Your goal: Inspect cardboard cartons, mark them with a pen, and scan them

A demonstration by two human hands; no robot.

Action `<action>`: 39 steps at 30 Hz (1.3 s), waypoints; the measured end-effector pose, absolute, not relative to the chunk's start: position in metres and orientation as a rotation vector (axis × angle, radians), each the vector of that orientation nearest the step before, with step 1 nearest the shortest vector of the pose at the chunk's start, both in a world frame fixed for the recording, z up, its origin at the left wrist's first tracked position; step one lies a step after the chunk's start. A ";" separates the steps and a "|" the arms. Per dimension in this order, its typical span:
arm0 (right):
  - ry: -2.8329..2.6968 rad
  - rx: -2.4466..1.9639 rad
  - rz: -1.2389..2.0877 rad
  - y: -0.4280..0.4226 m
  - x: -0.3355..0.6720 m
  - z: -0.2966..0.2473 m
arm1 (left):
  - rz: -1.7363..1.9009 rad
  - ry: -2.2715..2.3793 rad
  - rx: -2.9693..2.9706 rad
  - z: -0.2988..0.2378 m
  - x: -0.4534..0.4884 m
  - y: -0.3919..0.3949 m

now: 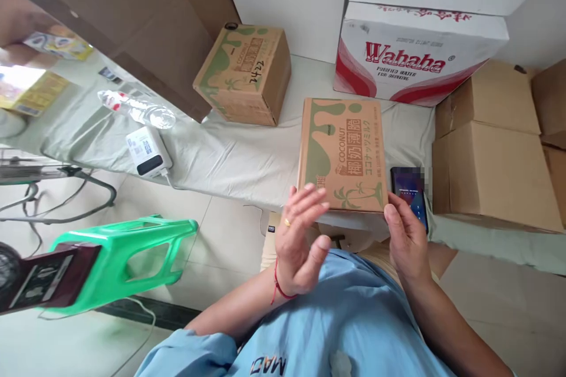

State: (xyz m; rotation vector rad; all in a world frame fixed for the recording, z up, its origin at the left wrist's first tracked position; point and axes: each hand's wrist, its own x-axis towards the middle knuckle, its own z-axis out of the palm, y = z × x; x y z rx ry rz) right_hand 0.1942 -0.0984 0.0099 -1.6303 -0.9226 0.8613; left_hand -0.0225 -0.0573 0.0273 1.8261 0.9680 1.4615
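Observation:
A brown and green coconut carton [340, 150] lies flat at the near edge of a low surface covered with a pale sheet [239, 156]. My left hand [300, 241], with a ring and a red wrist string, is open at the carton's near left corner, fingertips touching its top. My right hand [404, 238] rests at the carton's near right corner, fingers curled against its edge. A dark phone [409, 194] lies just beyond my right hand, next to the carton.
A second coconut carton [243, 73] stands farther back. A Wahaha water box [415, 53] and plain cardboard boxes [490, 177] are at the right. A water bottle [137, 109] and white charger [148, 150] lie on the sheet at left. A green plastic stool [124, 259] stands on the floor.

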 end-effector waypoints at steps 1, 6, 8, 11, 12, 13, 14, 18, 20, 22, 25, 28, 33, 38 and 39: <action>-0.935 -1.663 0.829 -0.098 0.194 0.012 | 1.529 1.046 1.698 0.022 -0.023 -0.056; -0.947 -1.685 0.809 -0.095 0.194 0.010 | 1.326 1.237 1.463 0.014 -0.037 -0.052; -0.871 -1.673 0.793 -0.093 0.199 0.002 | 1.246 1.151 1.645 0.024 -0.041 -0.056; -0.634 -1.639 0.729 -0.089 0.208 -0.009 | 1.224 0.931 1.929 0.043 -0.036 -0.064; -0.567 -1.623 0.735 -0.089 0.210 -0.011 | 1.219 0.858 2.007 0.048 -0.031 -0.067; -0.519 -1.609 0.754 -0.088 0.212 -0.012 | 1.219 0.806 2.077 0.052 -0.026 -0.068; -0.485 -1.598 0.782 -0.088 0.213 -0.011 | 1.225 0.775 2.141 0.055 -0.020 -0.069; -0.349 -1.542 0.896 -0.089 0.211 -0.005 | 1.249 0.793 2.289 0.058 -0.004 -0.069; -0.308 -1.516 0.925 -0.089 0.210 -0.004 | 1.231 0.802 2.335 0.059 -0.001 -0.068; -0.294 -1.495 0.941 -0.089 0.211 -0.006 | 1.196 0.814 2.400 0.061 -0.001 -0.068; -0.305 -1.451 0.970 -0.087 0.212 -0.009 | 1.177 0.954 2.529 0.069 -0.003 -0.070; -0.337 -1.436 0.983 -0.087 0.212 -0.010 | 1.236 1.115 2.594 0.077 -0.005 -0.070; -0.282 -1.409 1.007 -0.090 0.208 -0.006 | 1.246 1.046 2.479 0.083 -0.017 -0.065; -0.401 -1.428 1.041 -0.100 0.208 -0.005 | 1.276 1.101 2.331 0.075 -0.039 -0.066; -0.457 -1.446 1.046 -0.103 0.208 -0.005 | 1.273 1.126 2.304 0.071 -0.043 -0.067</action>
